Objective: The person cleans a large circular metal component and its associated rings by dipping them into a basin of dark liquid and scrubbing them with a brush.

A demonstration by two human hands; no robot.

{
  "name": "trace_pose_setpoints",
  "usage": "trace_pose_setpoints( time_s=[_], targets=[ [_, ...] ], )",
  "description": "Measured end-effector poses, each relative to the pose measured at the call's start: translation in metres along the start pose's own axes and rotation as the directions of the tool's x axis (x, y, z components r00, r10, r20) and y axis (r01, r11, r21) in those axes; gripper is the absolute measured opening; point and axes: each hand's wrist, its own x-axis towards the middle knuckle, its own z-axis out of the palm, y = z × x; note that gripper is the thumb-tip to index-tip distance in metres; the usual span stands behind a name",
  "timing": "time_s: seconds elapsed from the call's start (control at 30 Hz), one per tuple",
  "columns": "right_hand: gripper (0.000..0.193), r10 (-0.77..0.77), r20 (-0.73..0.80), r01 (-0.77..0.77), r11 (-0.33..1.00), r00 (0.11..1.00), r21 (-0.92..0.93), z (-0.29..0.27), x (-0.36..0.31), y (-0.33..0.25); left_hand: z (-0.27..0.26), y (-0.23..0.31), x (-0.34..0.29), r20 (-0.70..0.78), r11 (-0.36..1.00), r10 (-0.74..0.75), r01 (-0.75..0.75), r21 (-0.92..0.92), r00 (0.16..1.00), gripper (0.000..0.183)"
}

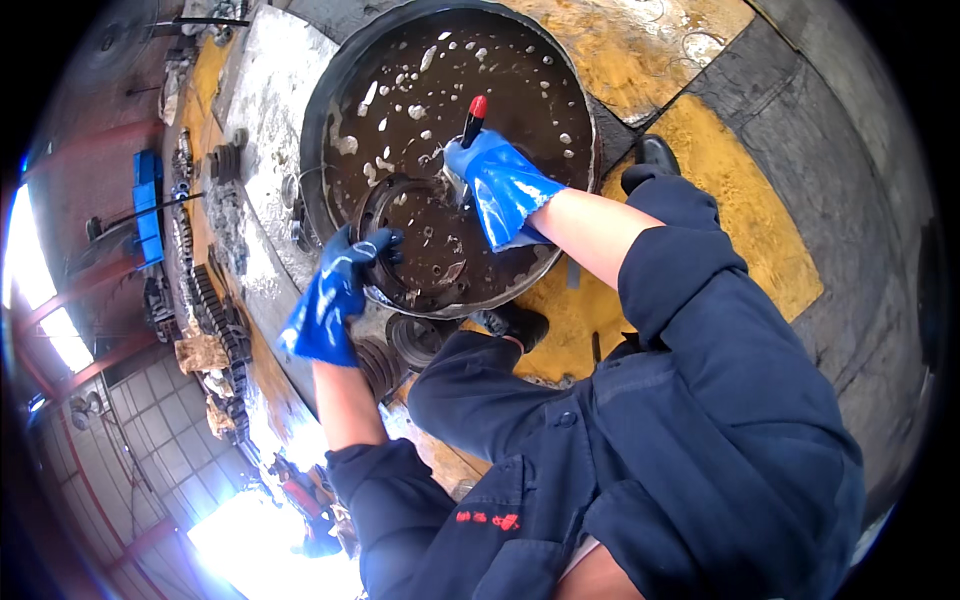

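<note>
A round black basin [313, 150] of dark brown liquid with pale foam flecks lies in front of me. My right hand [492, 180], in a blue rubber glove, is closed round a brush [474, 122] whose black handle ends in red. The brush's lower end is mostly hidden by the glove and meets the liquid. Gripped at its near-left edge by my left hand [340, 285], also gloved in blue, a dark metal ring [372, 212] with holes around its flange sits partly in the liquid. The fingers of that hand curl over the ring's edge.
Round metal parts [415, 338] stand beside the basin's near-left side. More ring-shaped parts [224, 163] and a long row of dark machine parts [215, 305] lie to the left. Yellowish boards [740, 200] cover the floor at right. My shoes [515, 325] are close to the basin.
</note>
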Motion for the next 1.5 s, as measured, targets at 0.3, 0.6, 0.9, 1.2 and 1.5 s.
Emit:
trace_pose_setpoints(
  time_s=[0.3,0.6,0.9,1.2,1.5],
  targets=[
    [0.044,-0.043,-0.067,0.03,0.983,0.997,-0.18,0.003,0.026,-0.006,0.005,0.049,0.107,0.254,0.913,-0.134,0.02,0.408,0.958,0.042],
    [0.045,-0.142,-0.069,0.142,0.99,0.987,-0.009,-0.027,0.019,-0.031,0.043,0.053,0.002,0.108,0.913,-0.058,0.009,0.409,0.992,0.052],
    [0.043,-0.301,0.336,0.384,0.897,0.892,-0.217,0.016,-0.054,-0.082,0.018,-0.055,-0.02,-0.161,0.981,0.168,-0.18,-0.065,0.973,0.056],
    [0.043,-0.212,0.246,0.291,0.89,0.946,-0.352,0.005,-0.035,-0.09,0.023,-0.051,-0.02,-0.168,0.984,0.153,-0.165,-0.061,0.974,0.065],
    [0.049,-0.137,-0.022,0.112,0.882,0.99,-0.458,-0.022,0.026,-0.03,0.024,-0.053,-0.016,-0.156,0.981,0.186,-0.193,-0.028,0.97,0.053]
  ],
)
